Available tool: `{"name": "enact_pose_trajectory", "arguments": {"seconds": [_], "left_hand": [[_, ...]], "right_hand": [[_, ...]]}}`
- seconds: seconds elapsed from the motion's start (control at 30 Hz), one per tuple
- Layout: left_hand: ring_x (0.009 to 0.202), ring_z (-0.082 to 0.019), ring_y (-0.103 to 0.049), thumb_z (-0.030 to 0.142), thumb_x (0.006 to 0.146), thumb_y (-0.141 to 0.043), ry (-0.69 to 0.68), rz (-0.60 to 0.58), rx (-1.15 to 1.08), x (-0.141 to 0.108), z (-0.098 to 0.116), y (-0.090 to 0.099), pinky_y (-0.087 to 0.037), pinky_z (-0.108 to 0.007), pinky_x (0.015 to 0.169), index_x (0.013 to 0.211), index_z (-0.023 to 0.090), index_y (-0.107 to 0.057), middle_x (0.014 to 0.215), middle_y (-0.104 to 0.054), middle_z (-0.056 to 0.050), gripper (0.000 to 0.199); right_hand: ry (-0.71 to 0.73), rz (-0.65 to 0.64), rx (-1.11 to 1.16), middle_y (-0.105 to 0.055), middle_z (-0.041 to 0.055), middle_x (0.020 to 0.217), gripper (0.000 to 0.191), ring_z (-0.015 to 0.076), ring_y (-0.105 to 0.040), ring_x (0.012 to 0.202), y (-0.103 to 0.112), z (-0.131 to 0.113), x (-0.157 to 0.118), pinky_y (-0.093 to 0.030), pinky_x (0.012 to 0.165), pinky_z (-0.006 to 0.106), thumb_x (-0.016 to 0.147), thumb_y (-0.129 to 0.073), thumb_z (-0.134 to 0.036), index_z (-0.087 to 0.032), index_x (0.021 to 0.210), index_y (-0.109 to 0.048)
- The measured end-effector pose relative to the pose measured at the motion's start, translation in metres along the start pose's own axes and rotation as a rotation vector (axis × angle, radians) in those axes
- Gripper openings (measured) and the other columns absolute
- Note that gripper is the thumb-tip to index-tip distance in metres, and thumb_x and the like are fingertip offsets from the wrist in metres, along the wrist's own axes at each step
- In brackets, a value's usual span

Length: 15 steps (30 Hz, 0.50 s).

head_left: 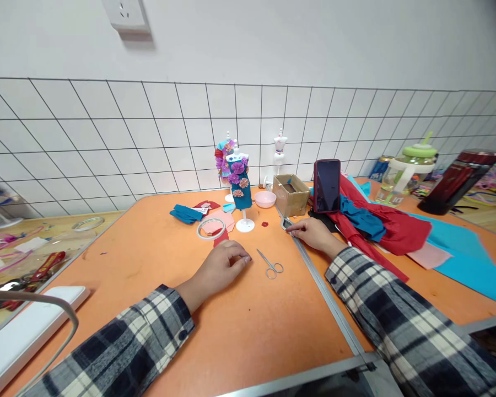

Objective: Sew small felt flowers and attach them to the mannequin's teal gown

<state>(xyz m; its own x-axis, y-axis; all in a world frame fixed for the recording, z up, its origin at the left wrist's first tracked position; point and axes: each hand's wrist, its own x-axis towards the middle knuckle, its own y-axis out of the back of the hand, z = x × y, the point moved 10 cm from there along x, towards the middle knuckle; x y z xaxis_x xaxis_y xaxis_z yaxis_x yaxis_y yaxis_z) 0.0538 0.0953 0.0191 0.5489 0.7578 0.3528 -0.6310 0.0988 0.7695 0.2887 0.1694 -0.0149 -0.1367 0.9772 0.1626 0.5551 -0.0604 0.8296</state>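
Observation:
My left hand [221, 268] rests on the orange table with its fingers curled and the thumb drawn to the forefinger. Whether it pinches something small is hidden. Just right of its fingertips lie small silver scissors [268, 263], blades pointing away. My right hand [314, 234] reaches to the table's metal seam, fingers closed at a small dark and silver object [286, 223] that I cannot make out. Between and beyond my hands stands a white mini dress form [245, 225] wearing a teal dress [243, 196] with purple and peach flowers. Near its base is a small red scrap [265, 224].
Left of the stand lie a tape roll [199, 231], pink fabric [227, 216] and a teal cloth [186, 214]. Behind are a pink bowl [265, 199] and a cardboard box [297, 203]. A phone [327, 187] stands upright before red fabric [405, 226]. A power strip [37, 325] edges the left.

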Motion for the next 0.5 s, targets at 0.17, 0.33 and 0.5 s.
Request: {"name": "enact_pose_trajectory", "arguments": {"seconds": [0.17, 0.33, 0.5], "left_hand": [[0.083, -0.018, -0.061, 0.026, 0.088, -0.054, -0.012, -0.017, -0.004, -0.0005, 0.0004, -0.0025, -0.048, -0.031, 0.077, 0.085, 0.021, -0.071, 0.086, -0.068, -0.005, 0.018], [0.083, -0.018, -0.061, 0.027, 0.088, -0.055, -0.018, -0.017, -0.002, -0.0006, 0.0001, -0.0036, -0.047, -0.031, 0.077, 0.086, 0.021, -0.072, 0.087, -0.068, -0.005, 0.018], [0.082, -0.018, -0.061, 0.027, 0.087, -0.055, -0.017, -0.021, -0.016, -0.0007, 0.0005, -0.0042, -0.048, -0.031, 0.075, 0.086, 0.021, -0.072, 0.086, -0.069, -0.005, 0.018]], "right_hand": [[-0.025, 0.024, 0.035, -0.076, 0.0000, 0.088, 0.017, 0.0170, -0.069, 0.081, -0.0010, 0.0016, 0.0006, -0.050, 0.071, 0.025, 0.077, -0.063, -0.023, -0.024, 0.089, -0.076], [-0.052, 0.015, 0.002, -0.076, 0.0013, 0.087, 0.016, 0.0177, -0.068, 0.080, 0.0003, -0.0006, -0.0006, -0.049, 0.069, 0.025, 0.079, -0.062, -0.029, -0.023, 0.084, -0.077], [-0.066, -0.007, 0.029, -0.076, 0.0012, 0.088, 0.015, 0.0177, -0.068, 0.081, -0.0016, 0.0066, 0.0005, -0.048, 0.068, 0.025, 0.079, -0.063, -0.029, -0.024, 0.085, -0.076]]}}
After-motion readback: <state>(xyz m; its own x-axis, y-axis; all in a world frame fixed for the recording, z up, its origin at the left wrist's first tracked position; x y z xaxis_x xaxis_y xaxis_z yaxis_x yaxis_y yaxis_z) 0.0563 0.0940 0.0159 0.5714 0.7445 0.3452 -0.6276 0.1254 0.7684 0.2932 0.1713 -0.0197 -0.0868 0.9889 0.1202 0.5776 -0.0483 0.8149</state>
